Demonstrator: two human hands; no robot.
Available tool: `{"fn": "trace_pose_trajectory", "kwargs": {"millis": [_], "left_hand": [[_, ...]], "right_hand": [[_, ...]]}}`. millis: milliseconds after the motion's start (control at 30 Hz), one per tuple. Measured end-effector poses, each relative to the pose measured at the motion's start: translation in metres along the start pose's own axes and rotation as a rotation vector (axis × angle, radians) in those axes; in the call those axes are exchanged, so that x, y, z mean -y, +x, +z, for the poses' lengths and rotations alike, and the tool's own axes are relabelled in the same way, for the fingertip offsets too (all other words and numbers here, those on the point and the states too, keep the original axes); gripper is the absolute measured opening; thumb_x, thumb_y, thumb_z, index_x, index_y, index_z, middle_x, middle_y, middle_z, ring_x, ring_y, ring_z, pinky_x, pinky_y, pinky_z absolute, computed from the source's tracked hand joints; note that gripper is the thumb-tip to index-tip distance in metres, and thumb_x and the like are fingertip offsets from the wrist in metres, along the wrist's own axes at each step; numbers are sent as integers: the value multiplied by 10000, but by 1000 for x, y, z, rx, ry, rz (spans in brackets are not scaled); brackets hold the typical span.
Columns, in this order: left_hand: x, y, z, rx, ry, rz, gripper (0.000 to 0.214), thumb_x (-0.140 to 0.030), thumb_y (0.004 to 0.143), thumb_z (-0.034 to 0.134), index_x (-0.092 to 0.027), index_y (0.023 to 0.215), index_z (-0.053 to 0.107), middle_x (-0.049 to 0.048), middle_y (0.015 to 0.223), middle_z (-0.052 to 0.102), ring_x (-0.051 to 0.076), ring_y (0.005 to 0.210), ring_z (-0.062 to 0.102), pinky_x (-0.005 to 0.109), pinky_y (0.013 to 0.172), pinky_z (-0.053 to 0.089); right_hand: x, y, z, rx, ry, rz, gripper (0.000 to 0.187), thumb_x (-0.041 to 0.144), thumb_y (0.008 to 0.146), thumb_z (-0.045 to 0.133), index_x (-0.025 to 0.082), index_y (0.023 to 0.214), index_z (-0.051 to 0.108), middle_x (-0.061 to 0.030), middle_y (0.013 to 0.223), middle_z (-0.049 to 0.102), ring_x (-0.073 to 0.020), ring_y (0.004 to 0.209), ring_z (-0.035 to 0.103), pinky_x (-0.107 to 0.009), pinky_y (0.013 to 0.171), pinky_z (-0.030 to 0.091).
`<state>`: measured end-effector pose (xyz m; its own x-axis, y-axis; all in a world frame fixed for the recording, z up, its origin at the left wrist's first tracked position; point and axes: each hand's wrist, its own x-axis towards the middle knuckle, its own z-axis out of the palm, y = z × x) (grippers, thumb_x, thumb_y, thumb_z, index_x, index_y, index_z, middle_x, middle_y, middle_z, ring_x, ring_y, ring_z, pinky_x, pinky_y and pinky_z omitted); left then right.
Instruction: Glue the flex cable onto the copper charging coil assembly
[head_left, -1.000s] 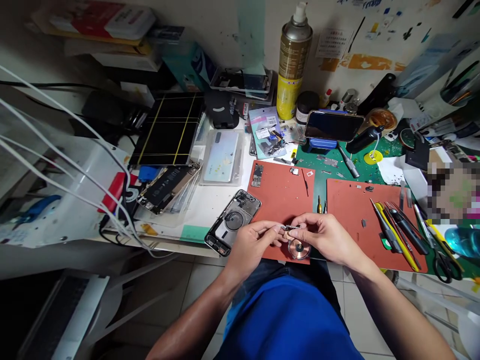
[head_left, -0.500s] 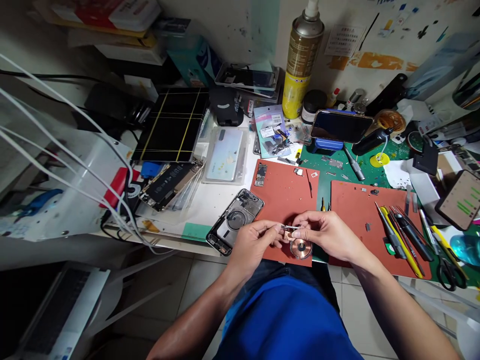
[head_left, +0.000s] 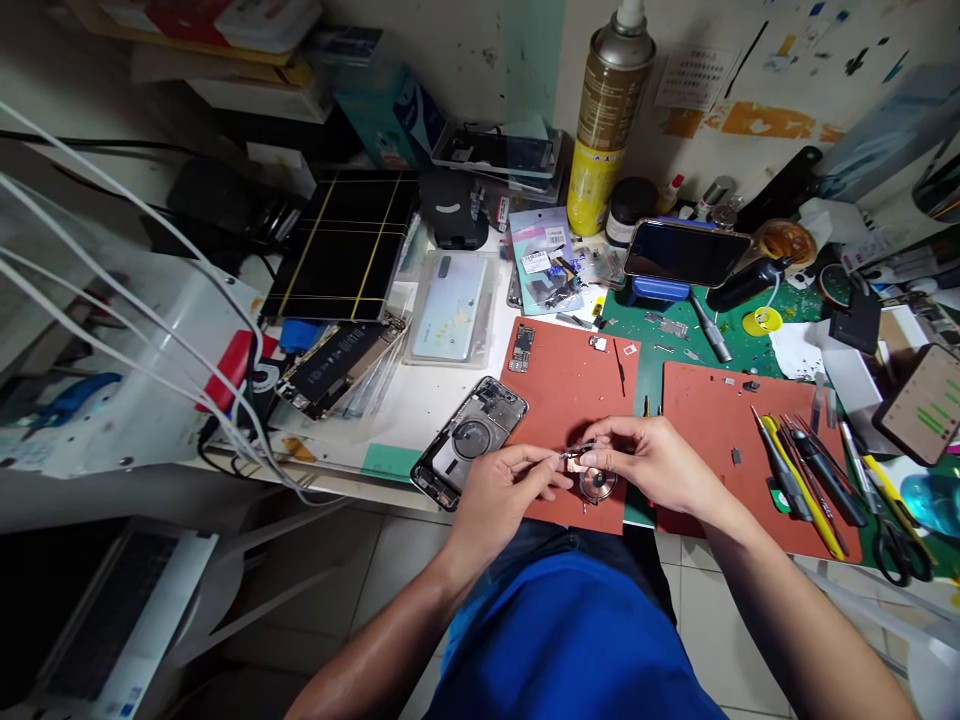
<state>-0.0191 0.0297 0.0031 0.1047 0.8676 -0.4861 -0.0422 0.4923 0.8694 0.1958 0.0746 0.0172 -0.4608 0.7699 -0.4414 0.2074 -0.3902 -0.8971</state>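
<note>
Between my two hands is a thin phone flex part with a round copper charging coil (head_left: pixel 598 485) hanging from it. My left hand (head_left: pixel 506 490) pinches the left end of the part between thumb and index finger. The thumb and fingers of my right hand (head_left: pixel 645 458) close on its right end, above the coil. Fingertips hide much of the flex part. Just left of my left hand, an opened phone housing (head_left: pixel 472 437) lies tilted on the edge of the red-brown mat (head_left: pixel 570 390). A small circuit board (head_left: pixel 521 348) rests on that mat's upper left corner.
Right of my hands, a second red-brown mat (head_left: pixel 697 430) bears tweezers, a yellow-handled tool (head_left: pixel 802 480) and small parts. Scissors (head_left: pixel 902 548) lie at the far right. Behind stand a propped phone (head_left: pixel 686 250) and a spray can (head_left: pixel 609 130). White cables (head_left: pixel 172 290) hang at left.
The coil has tilted and shifted slightly left with the flex part. Both hands keep their pinch, with small finger movements.
</note>
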Motion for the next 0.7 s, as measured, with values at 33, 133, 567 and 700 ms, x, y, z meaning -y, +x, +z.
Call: {"fn": "trace_pose_trajectory", "kwargs": {"millis": [33,133,567,700], "left_hand": [[0,0,0,-3,-1,-3,206,-368,898,741,-173,900,808,96,806,826,235,782,801,302,663,610],[0,0,0,-13,6,-23,197,-351,900,731,-168,886,803,97,793,823,224,762,795,293,665,602],[-1,0,0,-5,-3,-58,219,-371,904,723,-168,875,800,105,861,833,201,743,776,274,641,577],[0,0,-1,-4,8,-71,215,-362,907,717,-165,888,799,100,877,836,208,774,785,274,652,576]], "right_hand": [[0,0,0,-2,-1,-1,313,533,917,775,230,998,767,-17,829,796,-177,660,721,-350,705,587],[-2,1,-1,13,-5,13,309,522,928,767,232,1035,765,-21,855,800,-186,682,733,-359,722,593],[-3,3,-1,-78,-249,-323,176,396,1004,709,292,1064,838,-51,1034,800,-198,885,755,-359,807,608],[-7,6,-1,-50,-275,-379,171,357,1016,698,271,1004,845,-42,964,797,-178,838,743,-333,774,596]]}}
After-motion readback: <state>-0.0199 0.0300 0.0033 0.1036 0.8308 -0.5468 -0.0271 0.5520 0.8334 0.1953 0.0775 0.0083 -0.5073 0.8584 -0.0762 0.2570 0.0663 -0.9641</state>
